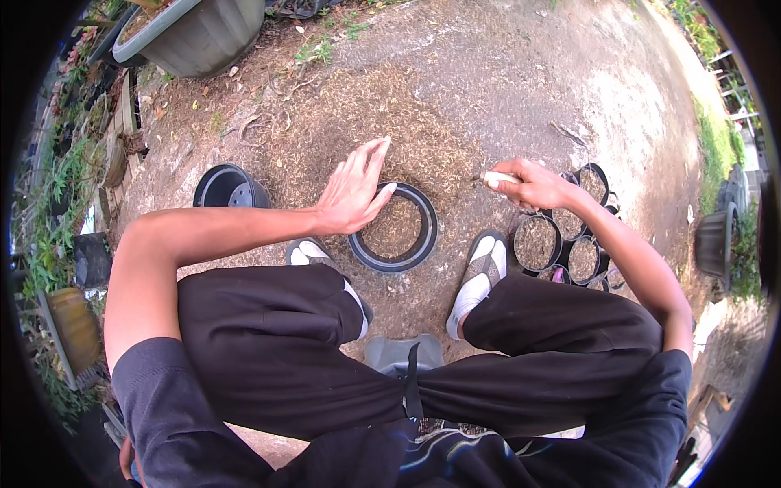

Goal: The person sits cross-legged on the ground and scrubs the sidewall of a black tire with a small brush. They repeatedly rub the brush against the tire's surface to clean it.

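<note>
A round black plastic plant pot (pixel 431 221) stands on the ground between my feet, with a brown, husk-like growing mix (pixel 395 232) inside. Over its far left rim is my left hand (pixel 356 190), fingers stretched out and thumb apart, with nothing in it. Whether the thumb touches the rim I cannot tell. My right hand (pixel 534 185) is closed around the pale handle (pixel 501 178) of a small hand tool, right of the pot and beyond my foot. A short metal collar shows at the handle's left end; the tool's working end is not discernible.
An empty black pot (pixel 229 183) leans at left, partly behind my left forearm. Several small filled pots (pixel 537 241) cluster under my right forearm. Loose husks (pixel 403 122) cover the ground ahead. A large grey planter (pixel 201 39) stands far left; another planter (pixel 714 247) sits right.
</note>
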Demonstrator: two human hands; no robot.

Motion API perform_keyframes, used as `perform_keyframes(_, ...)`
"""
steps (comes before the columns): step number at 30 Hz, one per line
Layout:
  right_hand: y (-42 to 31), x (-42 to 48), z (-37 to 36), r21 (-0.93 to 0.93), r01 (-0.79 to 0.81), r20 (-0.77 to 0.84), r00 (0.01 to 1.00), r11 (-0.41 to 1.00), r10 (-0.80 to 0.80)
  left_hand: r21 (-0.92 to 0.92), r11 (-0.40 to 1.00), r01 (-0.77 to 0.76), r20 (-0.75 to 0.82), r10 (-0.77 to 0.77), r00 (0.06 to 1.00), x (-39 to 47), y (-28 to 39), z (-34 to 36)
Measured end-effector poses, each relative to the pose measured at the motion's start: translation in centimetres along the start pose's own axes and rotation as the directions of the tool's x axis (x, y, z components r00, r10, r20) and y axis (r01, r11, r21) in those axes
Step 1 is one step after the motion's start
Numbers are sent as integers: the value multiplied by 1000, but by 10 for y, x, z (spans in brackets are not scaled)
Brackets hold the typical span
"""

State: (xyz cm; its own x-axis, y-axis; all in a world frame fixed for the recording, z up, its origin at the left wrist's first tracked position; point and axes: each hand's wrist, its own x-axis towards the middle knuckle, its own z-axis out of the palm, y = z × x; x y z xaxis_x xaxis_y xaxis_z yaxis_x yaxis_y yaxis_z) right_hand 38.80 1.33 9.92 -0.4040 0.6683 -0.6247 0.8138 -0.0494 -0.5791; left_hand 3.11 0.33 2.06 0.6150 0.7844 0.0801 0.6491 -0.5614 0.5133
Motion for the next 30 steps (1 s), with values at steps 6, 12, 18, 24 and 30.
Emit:
perform_keyframes(6,-20,-5,21,-175,151,142,982,973,-127,40,946,-322,226,306,925,-13,47,-5)
perform_keyframes(12,-49,6,52,-263,35,244,969,964,31,157,869,-470,511,335,791,-34,63,9)
perform_keyframes(18,-52,19,69,-228,11,223,974,974,41,142,860,-490,584,327,743,-37,45,19)
perform_keyframes(24,-53,25,70,-221,-26,247,966,975,81,155,863,-481,625,292,724,-33,35,20)
perform_keyframes(30,-46,28,71,-261,32,234,972,965,31,134,861,-491,640,303,706,-32,34,21)
